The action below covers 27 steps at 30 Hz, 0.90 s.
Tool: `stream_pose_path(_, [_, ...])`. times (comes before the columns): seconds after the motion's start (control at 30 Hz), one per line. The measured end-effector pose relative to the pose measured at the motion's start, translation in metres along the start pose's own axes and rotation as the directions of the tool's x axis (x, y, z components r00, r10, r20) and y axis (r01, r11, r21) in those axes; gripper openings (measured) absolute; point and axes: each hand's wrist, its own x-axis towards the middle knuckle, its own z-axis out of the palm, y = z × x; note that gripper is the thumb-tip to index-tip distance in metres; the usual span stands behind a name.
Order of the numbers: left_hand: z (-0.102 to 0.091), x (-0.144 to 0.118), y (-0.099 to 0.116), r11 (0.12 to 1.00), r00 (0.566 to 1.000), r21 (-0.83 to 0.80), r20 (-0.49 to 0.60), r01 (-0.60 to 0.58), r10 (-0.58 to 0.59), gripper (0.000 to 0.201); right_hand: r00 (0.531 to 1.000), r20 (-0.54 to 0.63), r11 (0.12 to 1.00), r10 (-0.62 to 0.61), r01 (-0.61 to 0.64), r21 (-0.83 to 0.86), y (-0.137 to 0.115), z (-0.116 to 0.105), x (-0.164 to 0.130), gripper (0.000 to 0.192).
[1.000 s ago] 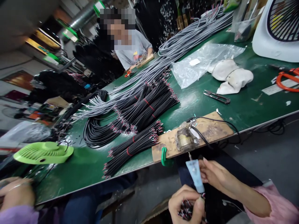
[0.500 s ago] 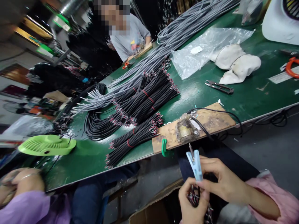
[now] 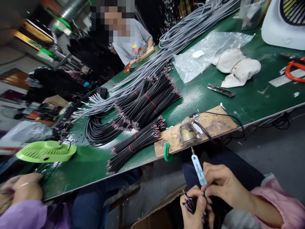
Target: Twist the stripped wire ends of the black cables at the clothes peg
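Observation:
My left hand (image 3: pixel 196 208) is closed around a bunch of black cables (image 3: pixel 189 203) whose stripped ends show red and white wires. Close beside it, my right hand (image 3: pixel 220 184) pinches at the lower end of a light blue plastic clip (image 3: pixel 198 168) resembling a clothes-peg. Its fingers partly hide that end, where both hands meet. From the clip's upper end a thin metal tip (image 3: pixel 193 150) points toward a gauzy, brassy block (image 3: pixel 187 133). That block sits on a stained wooden board (image 3: pixel 220 119), held at the table edge by a green clamp (image 3: pixel 166 152).
Tied black cable bundles (image 3: pixel 147 98) and long grey cables (image 3: pixel 181 35) lie on the green table (image 3: pixel 250 95). Snips (image 3: pixel 221 91), a white cloth (image 3: pixel 235 65) and a green fan (image 3: pixel 47 151) are there too. A purple-sleeved person's hands (image 3: pixel 23 187) rest at left; another person sits opposite.
The blue clip has turned, from showing two spread legs to a single slotted face. Both hands have moved slightly lower, and more wire ends show above my left hand.

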Motion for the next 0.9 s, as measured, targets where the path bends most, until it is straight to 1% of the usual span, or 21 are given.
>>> stream_pose_path(0.07, [0.003,0.000,0.001,1.000,0.999,-0.026,0.043,0.010,-0.009,0.022,0.997,-0.069,0.999,0.031,-0.028,0.046,0.004,0.006,-0.003,0.035])
stream_pose_path(0.13, [0.005,0.001,0.001,0.999,0.996,-0.041,0.084,0.022,-0.018,0.022,0.994,-0.106,1.000,-0.007,0.007,0.001,0.003,0.009,-0.006,0.032])
stream_pose_path(0.2, [0.005,0.000,0.001,0.999,0.995,-0.037,0.096,0.040,-0.036,0.023,0.991,-0.096,0.994,-0.092,0.086,-0.066,0.001,0.009,-0.008,0.025])
stream_pose_path(0.23, [0.004,0.000,0.001,0.999,0.995,-0.027,0.089,0.042,-0.039,0.022,0.991,-0.078,0.993,-0.106,0.102,-0.061,0.000,0.008,-0.009,0.022])
stream_pose_path(0.27, [0.003,0.001,0.002,0.999,0.996,-0.013,0.078,0.036,-0.035,0.022,0.995,-0.052,0.997,-0.082,0.082,-0.011,0.000,0.007,-0.009,0.020])
stream_pose_path(0.3, [0.002,0.001,0.002,1.000,0.997,0.001,0.071,0.023,-0.023,0.020,1.000,-0.014,0.996,-0.020,0.021,0.087,0.001,0.007,-0.009,0.019])
stream_pose_path(0.33, [0.002,0.002,0.004,1.000,0.998,0.012,0.070,0.008,-0.009,0.019,0.997,0.039,0.975,0.063,-0.070,0.212,0.003,0.006,-0.009,0.020])
stream_pose_path(0.4, [0.004,0.004,0.009,0.996,0.996,0.066,0.079,-0.056,0.051,0.017,0.962,0.167,0.867,0.215,-0.267,0.420,0.008,0.005,-0.008,0.026])
stream_pose_path(0.43, [0.005,0.006,0.012,0.986,0.991,0.124,0.086,-0.116,0.106,0.018,0.941,0.212,0.816,0.264,-0.335,0.472,0.010,0.004,-0.007,0.029])
stream_pose_path(0.47, [0.007,0.007,0.017,0.960,0.979,0.203,0.092,-0.196,0.180,0.019,0.927,0.228,0.788,0.297,-0.373,0.491,0.011,0.003,-0.004,0.031])
stream_pose_path(0.5, [0.008,0.009,0.021,0.914,0.959,0.291,0.101,-0.283,0.265,0.020,0.923,0.212,0.787,0.321,-0.384,0.483,0.010,0.002,-0.001,0.032])
stream_pose_path(0.57, [0.011,0.011,0.029,0.800,0.907,0.432,0.129,-0.415,0.401,0.020,0.934,0.126,0.839,0.334,-0.355,0.412,0.003,-0.001,0.010,0.035])
stream_pose_path(0.63, [0.012,0.011,0.036,0.727,0.874,0.500,0.150,-0.471,0.463,0.018,0.953,0.060,0.906,0.296,-0.300,0.299,-0.008,-0.004,0.024,0.043])
stream_pose_path(0.7, [0.012,0.011,0.041,0.686,0.852,0.526,0.169,-0.503,0.495,0.017,0.963,0.085,0.942,0.256,-0.268,0.203,-0.019,-0.005,0.036,0.052])
stream_pose_path(0.77, [0.011,0.013,0.044,0.661,0.836,0.533,0.192,-0.528,0.514,0.017,0.959,0.135,0.950,0.248,-0.268,0.162,-0.024,-0.003,0.042,0.056])
stream_pose_path(0.83, [0.011,0.017,0.044,0.655,0.830,0.528,0.204,-0.540,0.519,0.017,0.955,0.158,0.938,0.250,-0.279,0.206,-0.023,0.001,0.044,0.053])
stream_pose_path(0.9, [0.012,0.022,0.041,0.653,0.825,0.524,0.206,-0.547,0.526,0.017,0.954,0.157,0.903,0.257,-0.295,0.313,-0.018,0.004,0.042,0.051])
